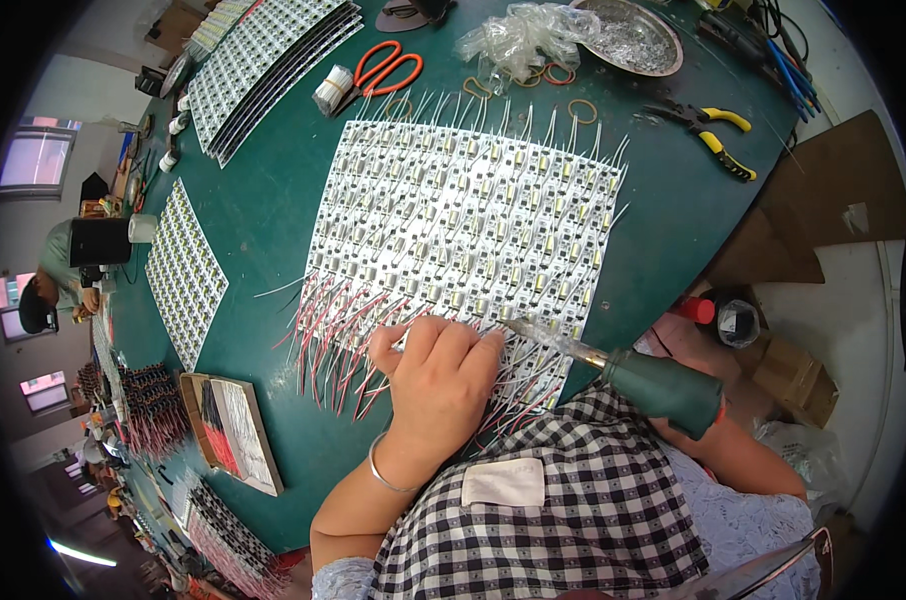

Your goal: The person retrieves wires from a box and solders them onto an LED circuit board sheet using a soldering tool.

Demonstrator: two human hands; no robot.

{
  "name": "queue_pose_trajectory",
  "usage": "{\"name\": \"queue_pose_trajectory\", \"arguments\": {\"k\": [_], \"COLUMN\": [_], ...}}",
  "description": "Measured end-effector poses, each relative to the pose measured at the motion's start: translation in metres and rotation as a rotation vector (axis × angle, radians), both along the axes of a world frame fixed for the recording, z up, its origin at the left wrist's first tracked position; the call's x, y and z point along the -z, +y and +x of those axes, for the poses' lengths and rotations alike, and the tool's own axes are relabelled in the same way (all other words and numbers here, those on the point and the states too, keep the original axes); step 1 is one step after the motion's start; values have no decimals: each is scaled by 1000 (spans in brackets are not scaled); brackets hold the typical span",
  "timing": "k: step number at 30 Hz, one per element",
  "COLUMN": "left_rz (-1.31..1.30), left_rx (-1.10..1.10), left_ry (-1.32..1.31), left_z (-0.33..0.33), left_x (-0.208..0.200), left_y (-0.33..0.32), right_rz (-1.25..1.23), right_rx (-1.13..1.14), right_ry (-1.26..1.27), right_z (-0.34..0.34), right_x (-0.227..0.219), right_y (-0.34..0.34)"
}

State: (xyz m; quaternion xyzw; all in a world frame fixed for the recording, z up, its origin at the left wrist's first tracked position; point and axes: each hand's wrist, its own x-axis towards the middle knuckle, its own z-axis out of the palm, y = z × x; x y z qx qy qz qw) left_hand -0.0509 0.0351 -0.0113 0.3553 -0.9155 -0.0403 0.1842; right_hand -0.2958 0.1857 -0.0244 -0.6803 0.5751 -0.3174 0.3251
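The person's left hand (438, 370) is resting over the near edge of a white circuit-board panel (468, 215), its fingers bending close together with their tips down among red and white wires (318, 350); whether they are pinching 1 of those wires cannot be told, as the hand itself is hiding that spot. The right hand (679, 432) is grasping a soldering iron (663, 390) by its green handle, which is covering most of the fingers. The iron is slanting across the panel's near right part, and its tip is pointing to a spot just beside the left fingertips; whether it is touching a board cannot be told. The panel is lying flat on a green tabletop (273, 225) in front of the person, with pale wires sticking out along its far edge. Beyond that edge, orange-handled scissors (388, 72) are lying next to a banded white bundle (333, 90), and a clear plastic bag (533, 40) is sitting beside a round metal dish (638, 40). Yellow-and-black pliers (708, 130) are lying to the far right. On the left, 1 more panel (185, 280) is lying near a stack of panels (268, 75), while a shallow box (271, 470) is holding red, black and white wires. A co-worker (48, 270) is showing at the left rim.
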Motion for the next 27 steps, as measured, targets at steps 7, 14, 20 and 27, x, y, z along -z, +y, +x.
{"name": "queue_pose_trajectory", "arguments": {"k": [7,14,20,27], "left_rz": [-21,-31,-33,-48], "left_rx": [-14,-15,-11,20], "left_ry": [-12,-47,-77,-32], "left_z": [-2,-2,-5,-12], "left_x": [-1,-3,-6,-4], "left_y": [1,3,6,13], "right_rz": [169,169,50,239], "right_rx": [-6,333,227,153], "right_ry": [-212,-483,-335,-367], "right_z": [-1,5,-4,-13], "right_x": [0,-12,-6,-3], "right_y": [-8,-2,11,26]}}
